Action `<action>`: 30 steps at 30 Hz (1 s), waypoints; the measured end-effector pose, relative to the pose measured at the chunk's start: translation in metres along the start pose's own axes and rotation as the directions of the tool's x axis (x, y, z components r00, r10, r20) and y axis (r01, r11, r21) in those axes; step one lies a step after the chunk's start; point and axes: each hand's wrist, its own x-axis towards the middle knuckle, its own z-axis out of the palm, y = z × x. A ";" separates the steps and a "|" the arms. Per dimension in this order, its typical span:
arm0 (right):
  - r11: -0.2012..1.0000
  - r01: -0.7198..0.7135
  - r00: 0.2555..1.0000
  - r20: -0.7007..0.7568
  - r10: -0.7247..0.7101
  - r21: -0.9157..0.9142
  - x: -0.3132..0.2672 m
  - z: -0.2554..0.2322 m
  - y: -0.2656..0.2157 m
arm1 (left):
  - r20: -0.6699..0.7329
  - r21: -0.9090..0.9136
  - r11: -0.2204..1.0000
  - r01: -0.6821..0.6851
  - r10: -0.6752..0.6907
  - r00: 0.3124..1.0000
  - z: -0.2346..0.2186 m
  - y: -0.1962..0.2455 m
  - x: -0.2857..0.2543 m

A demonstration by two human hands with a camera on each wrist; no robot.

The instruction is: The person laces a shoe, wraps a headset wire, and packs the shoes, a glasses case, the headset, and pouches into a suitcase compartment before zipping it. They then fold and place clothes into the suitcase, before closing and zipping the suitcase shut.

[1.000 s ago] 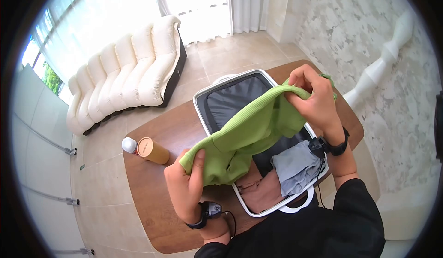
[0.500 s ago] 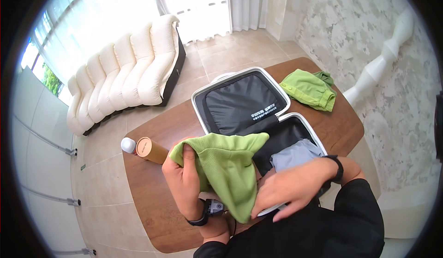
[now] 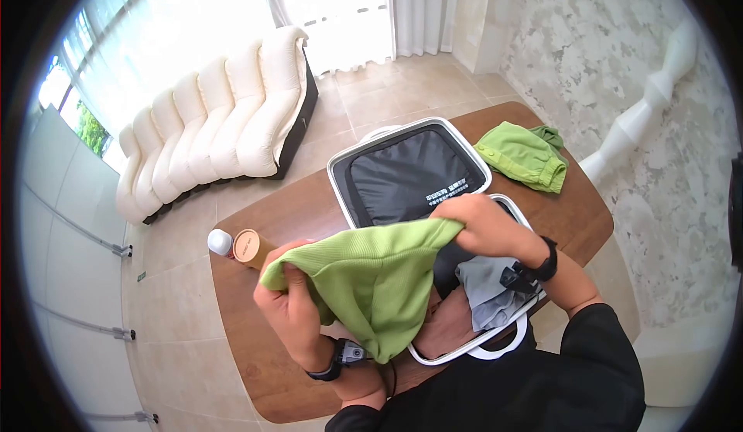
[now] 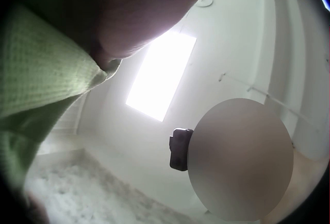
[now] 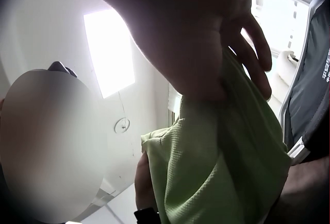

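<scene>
A green waffle-knit garment point(image 3: 371, 277) is stretched between both hands over the near part of the table. My left hand point(image 3: 292, 312) pinches its left edge, thumb on top. My right hand point(image 3: 495, 235) grips the opposite upper corner; in the right wrist view the cloth point(image 5: 206, 157) hangs down from that hand point(image 5: 191, 44). Beneath and behind it lies an open suitcase point(image 3: 334, 180), partly covered by the cloth and the right arm. Its near half holds a dusty-pink garment point(image 3: 449, 330) and a grey-blue garment point(image 3: 484, 297).
A folded light-green garment point(image 3: 526, 157) lies on the wooden table point(image 3: 576, 208) right of the suitcase lid. On the table's left stand a tan canister point(image 3: 249, 248) and a white-capped bottle point(image 3: 220, 242). Beyond the table is a cream sofa point(image 3: 217, 115).
The right hand let go of the garment's far edge, dipped to its lower end by the suitcase, then rose to grip the upper right corner. The left hand kept hold and shifted slightly left.
</scene>
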 end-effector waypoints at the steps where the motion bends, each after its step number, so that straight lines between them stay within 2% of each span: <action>1: 0.991 -0.055 0.998 -0.013 0.057 0.126 0.001 -0.010 0.000 | -0.072 0.019 0.998 -0.055 0.057 0.996 -0.003 -0.002 0.000; 2: 0.963 -0.107 0.993 -0.021 0.116 0.249 0.003 -0.020 -0.002 | -0.140 0.040 0.993 -0.109 0.114 0.984 -0.007 -0.006 0.000; 3: 0.812 -0.210 0.975 0.049 0.219 0.545 0.006 -0.028 -0.007 | -0.160 -0.013 0.991 -0.133 0.129 0.979 -0.012 -0.011 -0.001; 4: 0.644 -0.269 0.956 0.116 0.270 0.717 0.009 -0.034 -0.006 | -0.160 -0.013 0.991 -0.131 0.128 0.979 -0.013 -0.012 0.000; 6: 0.380 -0.212 0.953 0.104 0.285 0.900 0.013 -0.033 -0.001 | -0.166 0.043 0.987 -0.153 0.158 0.973 -0.013 -0.011 0.004; 7: 0.307 -0.220 0.953 0.137 0.271 0.926 0.017 -0.035 0.001 | -0.185 0.042 0.992 -0.115 0.121 0.975 -0.010 -0.011 0.006; 8: 0.307 -0.222 0.954 0.141 0.266 0.926 0.017 -0.036 -0.002 | -0.191 0.045 0.992 -0.115 0.122 0.974 -0.008 -0.011 0.007; 10: 0.518 -0.089 0.951 -0.081 0.298 0.851 0.019 -0.045 -0.018 | -0.208 0.007 0.997 -0.077 0.077 0.975 -0.007 -0.012 0.008; 11: 0.625 -0.104 0.943 -0.123 0.309 0.774 0.017 -0.053 -0.024 | -0.217 0.010 0.997 -0.077 0.077 0.973 -0.009 -0.012 0.008; 12: 0.624 -0.106 0.945 -0.118 0.306 0.774 0.018 -0.057 -0.033 | -0.185 -0.017 0.998 -0.064 0.060 0.981 -0.012 -0.012 0.006; 14: 0.693 0.086 0.929 -0.310 0.204 0.716 0.020 -0.063 -0.053 | -0.150 -0.044 0.998 -0.046 0.038 0.988 -0.012 -0.013 0.005; 16: 0.731 0.030 0.933 -0.281 0.223 0.682 0.020 -0.070 -0.062 | -0.194 -0.014 1.000 -0.025 0.022 0.981 -0.008 -0.014 0.009; 18: 0.898 0.084 0.911 -0.398 0.106 0.432 0.017 -0.073 -0.076 | -0.194 -0.020 0.999 -0.030 0.025 0.981 -0.009 -0.016 0.009; 19: 0.892 0.159 0.907 -0.419 0.037 0.422 0.015 -0.074 -0.078 | -0.197 -0.024 0.999 -0.031 0.026 0.980 -0.010 -0.017 0.009; 24: 0.917 0.169 0.912 -0.410 -0.007 0.360 0.022 -0.085 -0.085 | -0.163 -0.065 0.998 -0.009 -0.002 0.987 -0.012 -0.015 0.008; 26: 0.976 0.018 0.993 -0.115 0.007 0.215 0.023 -0.099 -0.085 | -0.179 -0.059 0.998 -0.015 0.005 0.984 -0.012 -0.014 0.007; 27: 0.977 0.019 0.993 -0.115 0.006 0.214 0.023 -0.098 -0.084 | -0.186 -0.063 0.998 -0.025 0.013 0.983 -0.012 -0.014 0.007; 29: 0.950 -0.102 0.980 -0.134 0.147 0.295 0.024 -0.094 -0.080 | -0.199 -0.069 0.997 -0.037 0.023 0.980 -0.011 -0.013 0.007; 30: 0.951 -0.100 0.981 -0.131 0.143 0.293 0.024 -0.092 -0.077 | -0.213 -0.061 0.998 -0.035 0.021 0.977 -0.010 -0.011 0.007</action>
